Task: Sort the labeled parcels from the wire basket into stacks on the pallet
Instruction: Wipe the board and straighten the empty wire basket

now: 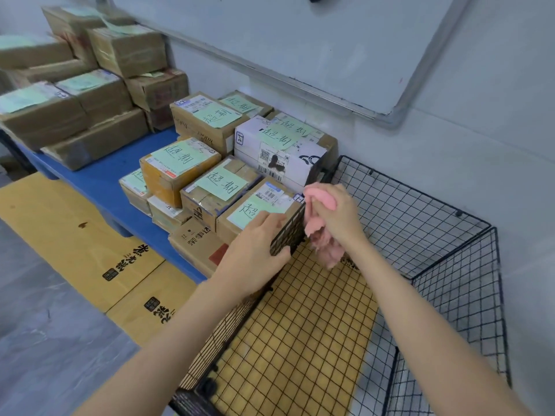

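Cardboard lines the black wire basket [420,205] below both your grips: a flat tan cardboard liner [300,325], and no parcel can be seen on it.

Your left grip [255,250] clasps the top edge of the basket's near-left mesh wall. The thumb is on the inner face and the fingers reach over the outer side. Those fingers touch the green-labelled brown cardboard parcel [255,202], which stands just beyond the wall.

Your right grip [336,214] is just to the right of the left one, inside the basket. It is clenched around a crumpled pink cloth [326,250], which hangs down from it toward the liner.

Ahead of and to the left of your left grip, the labelled parcels stand in stacks on the blue pallet [99,181]. Among them is a white printed carton [279,157] beyond the brown one. A second, taller group of brown parcels [99,94] sits well off to the far left.

The sorting appears finished, or nearly so, since the basket looks emptied. What you are doing now reads as steadying the basket while you wipe or tidy it.

If any parcel remains out of view, put the cloth down first so both grips are free to lift. Then read the parcel's label and match it to the right stack.
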`<state>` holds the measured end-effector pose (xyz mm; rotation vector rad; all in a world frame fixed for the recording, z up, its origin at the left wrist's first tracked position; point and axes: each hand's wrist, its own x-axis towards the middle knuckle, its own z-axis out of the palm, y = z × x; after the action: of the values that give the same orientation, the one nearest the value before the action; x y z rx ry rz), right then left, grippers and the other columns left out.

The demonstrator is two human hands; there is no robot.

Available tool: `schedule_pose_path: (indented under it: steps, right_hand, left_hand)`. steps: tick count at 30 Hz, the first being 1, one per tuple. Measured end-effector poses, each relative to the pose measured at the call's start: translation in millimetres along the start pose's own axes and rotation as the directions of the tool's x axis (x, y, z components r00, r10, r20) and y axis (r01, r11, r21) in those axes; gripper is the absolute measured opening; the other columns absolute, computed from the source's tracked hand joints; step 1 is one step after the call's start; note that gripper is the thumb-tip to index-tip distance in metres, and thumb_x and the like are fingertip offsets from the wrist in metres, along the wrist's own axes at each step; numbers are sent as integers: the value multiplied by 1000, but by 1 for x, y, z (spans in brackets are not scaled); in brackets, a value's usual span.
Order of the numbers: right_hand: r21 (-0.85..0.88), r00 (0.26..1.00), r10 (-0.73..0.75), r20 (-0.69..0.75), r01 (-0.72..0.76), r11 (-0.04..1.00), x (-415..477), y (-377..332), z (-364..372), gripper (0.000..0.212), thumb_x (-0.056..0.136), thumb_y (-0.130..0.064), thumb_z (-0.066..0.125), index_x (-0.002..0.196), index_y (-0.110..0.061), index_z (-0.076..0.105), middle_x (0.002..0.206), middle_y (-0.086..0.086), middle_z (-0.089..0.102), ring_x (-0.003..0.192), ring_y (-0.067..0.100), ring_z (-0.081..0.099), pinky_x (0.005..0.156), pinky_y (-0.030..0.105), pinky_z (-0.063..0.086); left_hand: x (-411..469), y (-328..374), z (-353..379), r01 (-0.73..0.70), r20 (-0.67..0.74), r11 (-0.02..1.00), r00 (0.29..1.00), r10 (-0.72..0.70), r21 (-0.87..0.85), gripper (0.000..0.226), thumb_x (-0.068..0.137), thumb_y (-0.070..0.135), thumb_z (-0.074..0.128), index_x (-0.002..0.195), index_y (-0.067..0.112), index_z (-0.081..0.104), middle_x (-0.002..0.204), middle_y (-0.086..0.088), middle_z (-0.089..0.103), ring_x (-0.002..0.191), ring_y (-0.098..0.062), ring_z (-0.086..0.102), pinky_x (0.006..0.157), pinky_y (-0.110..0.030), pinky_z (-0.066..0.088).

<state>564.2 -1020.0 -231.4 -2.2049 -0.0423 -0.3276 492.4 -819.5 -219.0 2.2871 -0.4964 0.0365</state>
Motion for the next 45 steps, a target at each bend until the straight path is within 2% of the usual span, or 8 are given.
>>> schedule_pose_path:
  steps: [7,11,15,21,28,33,39,45]
  right_hand:
    - [48,999,6,-40,-4,999,15,11,0,32,89,-10,66,101,-40,70,108,-4,59,93,-8,51,76,3,37]
    - [40,996,0,-89,4,999,34,25,-4,29,89,-13,64,99,-40,71,112,1,62,98,-8,50,82,2,34]
    - [60,987,36,-158,-26,998,55,37,-6,44,89,-6,62,97,-50,66,109,-8,59,100,4,55,94,24,44]
    - [-21,981,41,-190,-46,999,84,59,-9,31,92,-10,62,114,-30,70,114,-4,60,102,7,55,81,4,34]
    - [61,971,95,-220,-84,995,106,52,-13,25,98,-13,50,79,-21,66,80,-14,64,70,-11,60,69,15,46]
    - [96,983,43,-181,-26,995,60,42,-3,35,94,-8,58,94,-42,66,106,-18,67,101,-6,60,88,15,45]
    - [97,986,-69,-151,85,992,39,38,2,49,89,-6,64,96,-54,63,108,-12,64,99,-6,57,84,4,38]
    - [108,974,78,-214,-56,993,101,54,-9,21,98,-7,53,90,-16,71,92,-13,67,79,-15,59,73,6,44]
  left_hand:
    - [60,11,18,-69,-27,998,997,69,8,32,88,22,60,119,12,58,109,0,55,80,-13,48,67,-26,36]
    - [63,1,30,-103,-67,995,993,101,-19,29,82,7,64,111,11,61,103,2,52,81,-9,47,69,-21,42]
    - [62,-6,34,-118,-74,993,990,116,-27,36,82,11,64,118,15,60,111,6,51,94,-9,52,79,-22,46]
    - [61,-6,36,-120,-55,993,991,119,0,44,84,17,63,126,23,53,118,12,48,106,-11,51,86,-33,51]
    - [60,-6,36,-140,-88,990,986,140,6,43,83,17,65,125,24,56,116,15,49,107,-7,52,87,-29,52]
    - [61,-6,37,-156,-92,987,983,159,39,43,78,13,68,118,23,57,112,13,51,100,-12,55,76,-35,56]
    - [58,-9,37,-174,-154,984,972,176,27,43,74,19,65,116,26,58,110,19,53,97,-6,56,74,-28,57]
    - [59,-7,36,-160,-143,986,976,165,45,41,72,24,61,113,21,64,106,18,57,96,-2,56,77,-20,53]
